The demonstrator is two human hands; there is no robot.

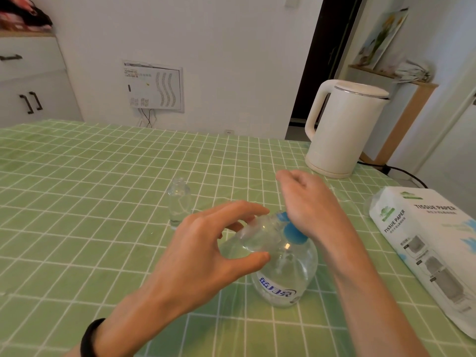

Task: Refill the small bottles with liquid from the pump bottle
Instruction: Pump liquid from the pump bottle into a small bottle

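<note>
Looking down over a tabletop (77,176) covered in a green checked cloth, two bare hands work near its front edge. Left of the middle, the standing small bottle (179,202) is upright, uncapped and apart from both hands. Just to its right, the left hand (206,251) has fingers and thumb curled around the held small bottle (255,235). This clear bottle is tipped nearly on its side, with its long axis pointing right toward the blue pump head (291,230). Whether its mouth sits under the spout cannot be told. The pump bottle (286,274) stands upright directly beneath it, with liquid inside. The right hand (309,202) comes in from the right, its heel resting on the pump head, its fingers loosely curled and holding nothing. It is the hand nearer the pump, so the next press likely falls to it while the left hand lines up the opening. A white kettle (345,124) stands at the far right corner, and a tissue pack (425,240) lies along the right edge.
</note>
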